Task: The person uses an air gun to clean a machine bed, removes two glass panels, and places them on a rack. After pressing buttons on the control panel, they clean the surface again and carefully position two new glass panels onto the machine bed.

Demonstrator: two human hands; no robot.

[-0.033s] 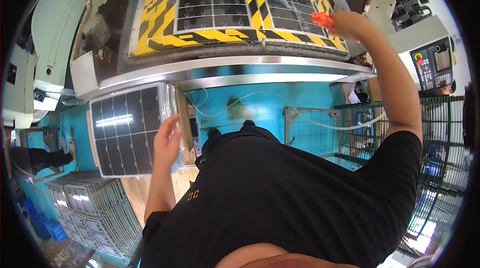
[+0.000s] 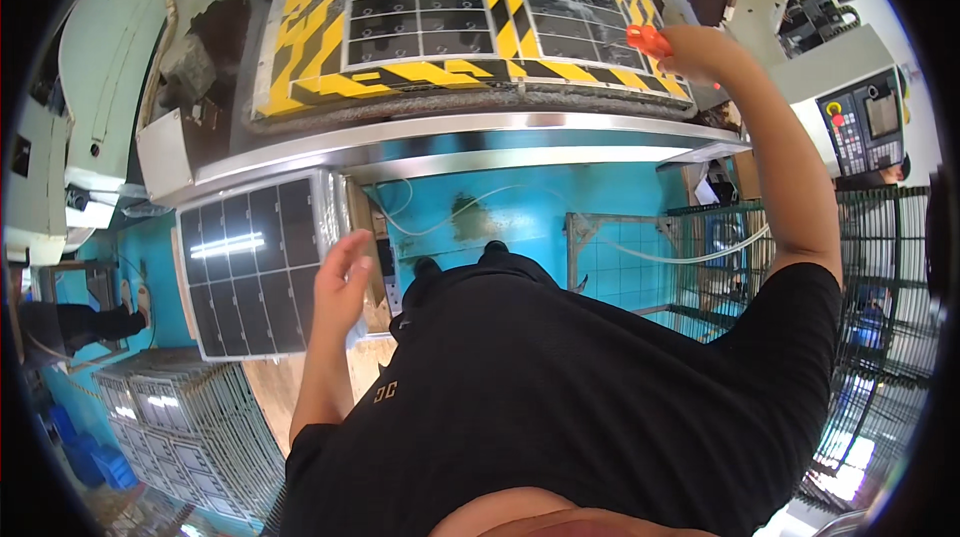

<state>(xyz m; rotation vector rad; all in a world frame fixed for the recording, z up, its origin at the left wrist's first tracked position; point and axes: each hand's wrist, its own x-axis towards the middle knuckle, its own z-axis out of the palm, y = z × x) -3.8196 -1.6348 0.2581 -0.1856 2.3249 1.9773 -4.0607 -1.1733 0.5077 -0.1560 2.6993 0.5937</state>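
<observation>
My right hand (image 2: pixel 695 49) is stretched up to the right edge of a machine bed and is shut on a small orange-red tool (image 2: pixel 648 39). The bed carries a yellow-and-black striped fixture (image 2: pixel 320 37) with a grid of dark rectangular pieces (image 2: pixel 450 7). My left hand (image 2: pixel 340 282) is lower down with its fingers apart. It sits at the right edge of a silver-framed tray of dark square pieces (image 2: pixel 250 267) and holds nothing that I can see.
A shiny metal rim (image 2: pixel 450 137) runs along the front of the bed. A control panel with buttons (image 2: pixel 860 122) stands at the right above a wire cage (image 2: pixel 760 237). Stacked trays (image 2: pixel 190 427) lie lower left, and another person (image 2: pixel 70 327) stands at far left on the teal floor (image 2: pixel 480 207).
</observation>
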